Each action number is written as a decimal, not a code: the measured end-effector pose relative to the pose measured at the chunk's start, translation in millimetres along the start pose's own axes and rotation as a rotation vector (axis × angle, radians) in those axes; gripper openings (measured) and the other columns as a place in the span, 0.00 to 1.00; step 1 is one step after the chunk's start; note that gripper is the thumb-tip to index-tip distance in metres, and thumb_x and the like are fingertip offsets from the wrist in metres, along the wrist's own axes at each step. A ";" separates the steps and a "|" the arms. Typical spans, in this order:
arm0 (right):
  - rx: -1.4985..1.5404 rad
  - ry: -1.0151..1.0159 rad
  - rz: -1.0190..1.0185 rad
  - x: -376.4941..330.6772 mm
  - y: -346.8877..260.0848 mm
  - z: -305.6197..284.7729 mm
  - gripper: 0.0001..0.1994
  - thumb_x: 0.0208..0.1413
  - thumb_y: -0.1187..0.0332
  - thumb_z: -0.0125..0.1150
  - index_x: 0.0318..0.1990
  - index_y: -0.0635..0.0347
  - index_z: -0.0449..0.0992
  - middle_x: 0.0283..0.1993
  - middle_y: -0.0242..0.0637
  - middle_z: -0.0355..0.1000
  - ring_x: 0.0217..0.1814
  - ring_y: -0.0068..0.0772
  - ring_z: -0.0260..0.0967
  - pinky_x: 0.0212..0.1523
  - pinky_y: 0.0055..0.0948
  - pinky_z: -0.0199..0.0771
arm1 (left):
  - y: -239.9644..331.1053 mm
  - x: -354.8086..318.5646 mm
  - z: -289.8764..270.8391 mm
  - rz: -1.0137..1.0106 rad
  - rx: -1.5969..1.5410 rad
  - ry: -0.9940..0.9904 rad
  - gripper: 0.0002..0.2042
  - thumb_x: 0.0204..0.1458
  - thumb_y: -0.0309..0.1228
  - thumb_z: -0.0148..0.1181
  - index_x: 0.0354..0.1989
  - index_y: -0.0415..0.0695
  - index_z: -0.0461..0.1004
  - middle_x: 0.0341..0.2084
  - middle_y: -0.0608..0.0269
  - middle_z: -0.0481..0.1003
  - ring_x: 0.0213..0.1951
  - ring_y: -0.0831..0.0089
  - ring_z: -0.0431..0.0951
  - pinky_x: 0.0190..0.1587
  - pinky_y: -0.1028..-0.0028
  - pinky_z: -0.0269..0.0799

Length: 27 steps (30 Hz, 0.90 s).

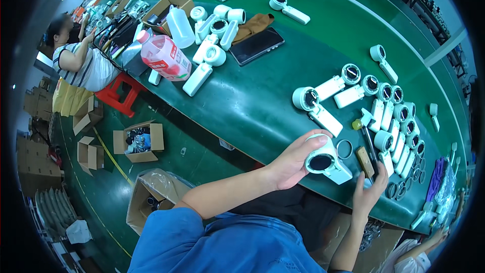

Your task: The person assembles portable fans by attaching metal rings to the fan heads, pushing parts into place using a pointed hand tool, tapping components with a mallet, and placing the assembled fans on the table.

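Note:
My left hand (289,166) is closed around the round head of a white handheld fan (337,173), over the near table edge. The fan's dark round face points up toward me, and its short handle slants down to the right. My right hand (370,196) rests at the table edge with thumb and fingers apart, around the near ends of a tan wooden block (364,162) and a slim black tool (370,144). Whether its fingertips touch either one, I cannot tell. A loose ring (344,149) lies between the hands. Beyond it, another white fan (326,120) lies flat.
Many white fans (399,141) and dark rings (401,190) crowd the green table's right side. Further left are a phone (256,46), a brown cloth (254,28) and a pink-labelled bottle (164,56). An open carton (156,187) stands below my left arm. Another person (83,60) sits far left.

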State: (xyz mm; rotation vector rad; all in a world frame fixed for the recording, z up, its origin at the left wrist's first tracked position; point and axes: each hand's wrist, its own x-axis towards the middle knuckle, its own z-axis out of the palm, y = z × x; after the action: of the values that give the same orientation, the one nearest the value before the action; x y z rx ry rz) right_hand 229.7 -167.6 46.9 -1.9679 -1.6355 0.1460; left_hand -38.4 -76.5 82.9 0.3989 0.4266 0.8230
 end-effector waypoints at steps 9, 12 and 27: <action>0.239 -0.235 -0.109 13.6 -78.1 55.7 0.37 0.48 0.64 0.73 0.65 0.67 0.64 0.51 0.50 0.70 0.50 0.57 0.68 0.53 0.52 0.66 | 91.2 80.4 -30.4 0.231 0.759 0.117 0.20 0.64 0.45 0.56 0.55 0.43 0.67 0.45 0.60 0.73 0.49 0.72 0.75 0.52 0.71 0.71; 0.112 -0.295 -0.272 10.3 -72.7 73.7 0.37 0.47 0.64 0.72 0.64 0.66 0.65 0.50 0.51 0.70 0.50 0.57 0.68 0.52 0.51 0.66 | 238.2 158.7 -64.6 1.157 1.626 0.559 0.20 0.55 0.38 0.62 0.51 0.38 0.70 0.42 0.51 0.75 0.41 0.59 0.78 0.43 0.62 0.74; 0.187 -0.456 -0.275 24.1 -69.8 70.8 0.32 0.47 0.57 0.70 0.62 0.55 0.72 0.50 0.46 0.73 0.47 0.53 0.70 0.48 0.47 0.69 | 610.4 271.7 -412.7 -0.040 1.916 1.436 0.41 0.55 0.63 0.52 0.63 0.36 0.70 0.61 0.44 0.71 0.62 0.48 0.71 0.62 0.56 0.66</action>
State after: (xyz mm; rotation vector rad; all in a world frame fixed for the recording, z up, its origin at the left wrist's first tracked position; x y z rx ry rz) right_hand 144.6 -113.9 28.5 -1.6261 -2.0733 0.6550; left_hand -457.4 579.9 -18.8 1.5010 2.5887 0.2554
